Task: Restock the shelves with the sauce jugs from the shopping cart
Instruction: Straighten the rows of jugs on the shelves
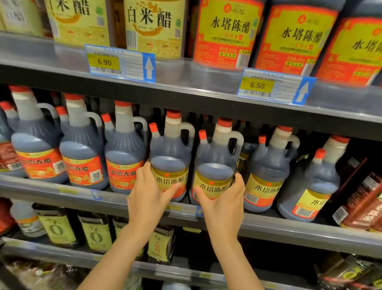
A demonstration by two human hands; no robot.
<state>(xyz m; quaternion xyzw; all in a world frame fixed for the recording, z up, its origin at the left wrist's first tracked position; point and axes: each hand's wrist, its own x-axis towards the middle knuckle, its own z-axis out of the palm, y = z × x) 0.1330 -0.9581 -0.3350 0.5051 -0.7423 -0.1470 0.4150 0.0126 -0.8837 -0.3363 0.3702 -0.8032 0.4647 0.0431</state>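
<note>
Two dark sauce jugs with red caps and yellow-red labels stand side by side at the front of the middle shelf. My left hand wraps the lower front of the left jug, thumb on its left side. My right hand grips the lower front of the right jug, thumb on its right side. Both jugs are upright and rest on the shelf. The shopping cart is out of view.
More handled jugs line the middle shelf on both sides, orange-labelled ones to the left, yellow-labelled ones to the right. The upper shelf holds large vinegar bottles above price tags. Smaller bottles fill the shelf below.
</note>
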